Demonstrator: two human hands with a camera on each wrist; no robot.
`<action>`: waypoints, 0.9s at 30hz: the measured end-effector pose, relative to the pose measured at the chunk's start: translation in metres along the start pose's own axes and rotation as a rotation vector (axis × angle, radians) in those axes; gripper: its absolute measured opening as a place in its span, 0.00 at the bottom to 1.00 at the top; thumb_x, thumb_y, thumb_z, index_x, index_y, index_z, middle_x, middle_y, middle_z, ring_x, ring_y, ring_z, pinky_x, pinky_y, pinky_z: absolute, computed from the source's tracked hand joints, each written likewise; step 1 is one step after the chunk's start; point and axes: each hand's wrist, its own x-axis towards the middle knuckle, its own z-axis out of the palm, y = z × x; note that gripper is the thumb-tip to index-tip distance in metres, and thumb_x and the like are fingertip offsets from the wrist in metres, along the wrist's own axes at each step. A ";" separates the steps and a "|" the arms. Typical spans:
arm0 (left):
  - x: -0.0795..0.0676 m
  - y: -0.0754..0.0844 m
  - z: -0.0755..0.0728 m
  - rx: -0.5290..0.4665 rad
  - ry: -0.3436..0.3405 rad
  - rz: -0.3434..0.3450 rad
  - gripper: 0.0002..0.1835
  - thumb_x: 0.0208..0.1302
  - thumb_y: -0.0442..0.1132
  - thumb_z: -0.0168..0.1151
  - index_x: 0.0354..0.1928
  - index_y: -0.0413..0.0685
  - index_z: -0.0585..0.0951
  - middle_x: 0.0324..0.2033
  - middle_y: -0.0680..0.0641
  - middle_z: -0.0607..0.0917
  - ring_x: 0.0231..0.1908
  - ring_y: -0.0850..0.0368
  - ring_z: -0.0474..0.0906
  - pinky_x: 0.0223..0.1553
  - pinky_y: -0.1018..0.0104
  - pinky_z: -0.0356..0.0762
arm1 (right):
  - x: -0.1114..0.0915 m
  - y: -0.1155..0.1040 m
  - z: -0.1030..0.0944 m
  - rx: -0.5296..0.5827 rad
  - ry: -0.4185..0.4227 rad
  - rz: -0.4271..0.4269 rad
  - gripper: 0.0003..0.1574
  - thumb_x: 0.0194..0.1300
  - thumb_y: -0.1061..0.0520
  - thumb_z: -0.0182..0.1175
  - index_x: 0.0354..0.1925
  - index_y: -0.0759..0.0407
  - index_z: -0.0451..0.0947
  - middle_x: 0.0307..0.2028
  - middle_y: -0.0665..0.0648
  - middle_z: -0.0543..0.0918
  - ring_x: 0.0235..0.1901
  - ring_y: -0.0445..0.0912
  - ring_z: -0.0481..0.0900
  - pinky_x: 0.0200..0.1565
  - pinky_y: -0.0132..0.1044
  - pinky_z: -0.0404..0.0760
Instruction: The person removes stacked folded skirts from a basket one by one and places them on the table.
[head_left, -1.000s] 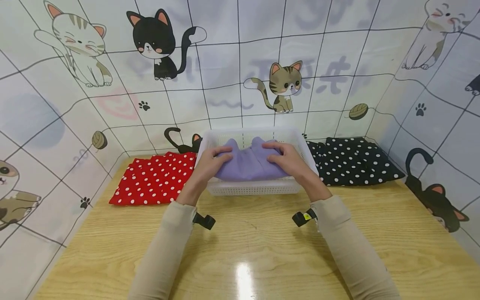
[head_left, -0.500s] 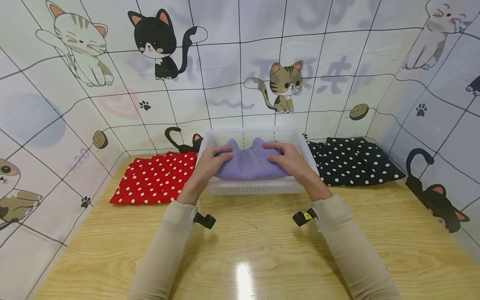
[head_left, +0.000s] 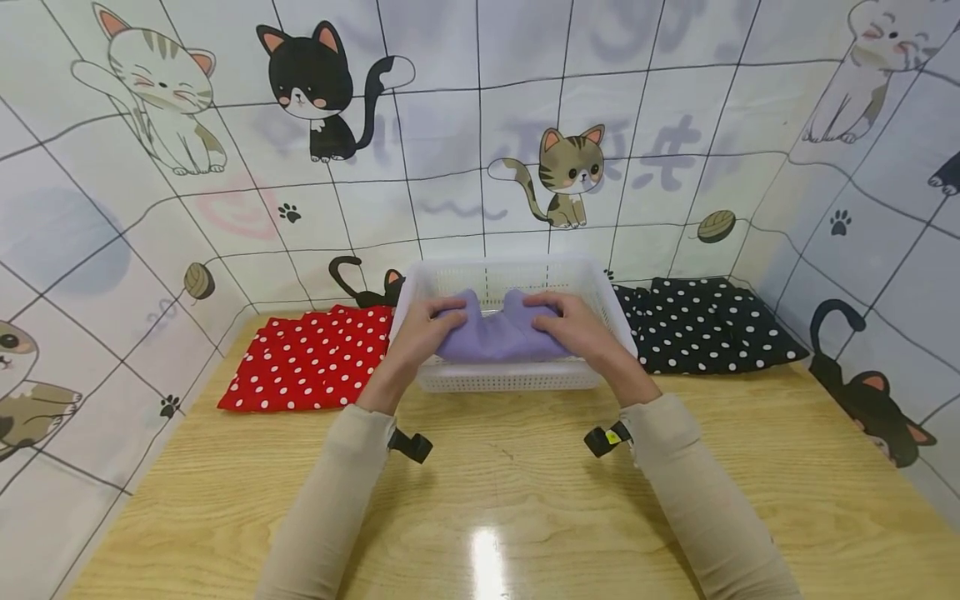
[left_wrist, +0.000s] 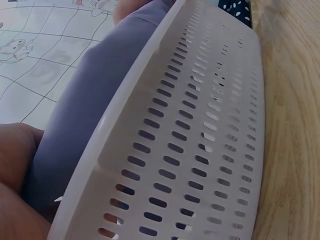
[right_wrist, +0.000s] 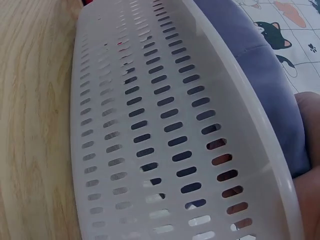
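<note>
A folded piece of purple cloth [head_left: 491, 337] is held between both hands inside a white perforated plastic basket [head_left: 510, 382]. Its two upper bulges stand up with a dip between them. My left hand [head_left: 422, 329] grips the cloth's left end, thumb and fingers around it. At the right end my right hand [head_left: 576, 325] grips it likewise. In the left wrist view the purple cloth [left_wrist: 90, 95] shows above the basket's rim, and part of it shows through the slots. The right wrist view has the basket wall [right_wrist: 150, 110] in front, hiding most of the fingers.
A red polka-dot cloth [head_left: 311, 358] lies on the wooden table [head_left: 495, 475] left of the basket. To the right lies a black polka-dot cloth [head_left: 705, 325]. A wall covering [head_left: 450, 108] with cat drawings rises behind and at both sides.
Both hands have sunk slightly with the purple cloth, deeper into the basket. The dip between the cloth's bulges has deepened. The basket and the polka-dot cloths stay in place.
</note>
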 end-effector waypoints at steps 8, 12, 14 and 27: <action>-0.005 -0.001 0.005 0.040 0.013 0.024 0.24 0.72 0.42 0.60 0.67 0.43 0.79 0.69 0.43 0.77 0.69 0.49 0.72 0.70 0.50 0.72 | -0.006 -0.003 0.008 -0.177 -0.053 -0.055 0.28 0.70 0.59 0.57 0.66 0.64 0.77 0.70 0.64 0.76 0.72 0.61 0.70 0.72 0.58 0.69; -0.006 0.001 0.005 0.037 0.009 0.007 0.24 0.73 0.43 0.60 0.68 0.44 0.78 0.70 0.44 0.77 0.69 0.50 0.72 0.71 0.51 0.71 | -0.007 -0.003 0.007 -0.153 -0.055 -0.059 0.29 0.70 0.59 0.56 0.67 0.66 0.76 0.70 0.66 0.75 0.72 0.61 0.71 0.72 0.58 0.69; -0.006 0.000 0.004 0.031 0.006 -0.007 0.24 0.73 0.43 0.60 0.68 0.45 0.78 0.70 0.45 0.77 0.68 0.50 0.72 0.71 0.51 0.71 | -0.006 -0.001 0.006 -0.136 -0.056 -0.049 0.29 0.70 0.59 0.57 0.67 0.66 0.75 0.70 0.65 0.75 0.72 0.61 0.70 0.73 0.58 0.68; -0.004 -0.001 -0.004 0.033 0.017 0.023 0.26 0.71 0.41 0.62 0.69 0.45 0.77 0.73 0.44 0.73 0.72 0.50 0.67 0.73 0.51 0.69 | -0.002 -0.001 0.001 -0.081 -0.005 -0.030 0.32 0.68 0.61 0.60 0.69 0.63 0.74 0.75 0.64 0.68 0.81 0.59 0.53 0.80 0.57 0.52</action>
